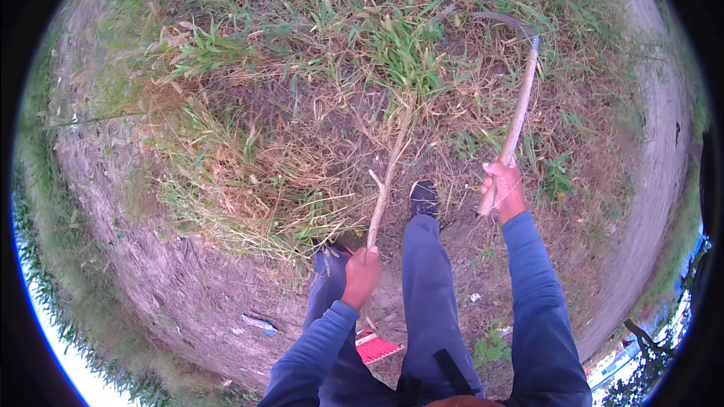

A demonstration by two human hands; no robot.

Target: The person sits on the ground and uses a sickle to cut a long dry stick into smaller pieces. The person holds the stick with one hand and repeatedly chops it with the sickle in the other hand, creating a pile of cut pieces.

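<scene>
My right hand (505, 186) grips the lower wooden handle of a sickle (521, 103). Its curved metal blade points left over the grass at the upper right. In my left hand (362, 278) is the near end of a wooden stick (386, 187) with a short side stub. The stick slants away from me, its far end reaching a tuft of green grass (408, 56), where the tip is hidden. A heap of cut, partly dry grass (254, 181) lies on the ground left of the stick.
My shoe (424, 198) stands on bare soil between the stick and the sickle. Behind my left hand lies a red and white item (378, 348); a small wrapper (259, 324) is further left. A leafy weed (557, 176) grows right of my right hand. A dirt track (656, 124) curves along the right.
</scene>
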